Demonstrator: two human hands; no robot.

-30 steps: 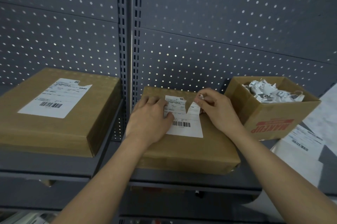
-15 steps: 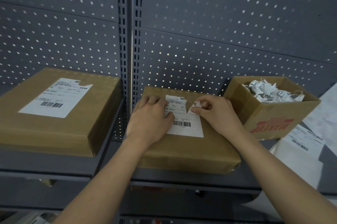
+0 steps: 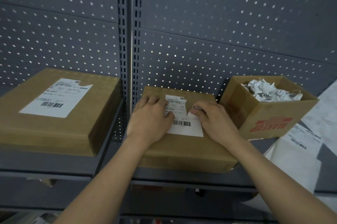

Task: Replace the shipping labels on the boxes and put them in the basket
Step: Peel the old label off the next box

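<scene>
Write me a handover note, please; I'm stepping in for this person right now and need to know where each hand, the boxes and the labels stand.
Left hand: flat on the middle box, pinning the left part of its label.
Right hand: fingertips pinching the label's torn upper-right edge.
Done: a piece is already torn from that label; the rest remains stuck on.
Left box: label nearly whole, one top corner torn.
Scrap box, right: holds crumpled paper.
Left: finish peeling, apply new labels, move boxes to the basket, which is not in view.
</scene>
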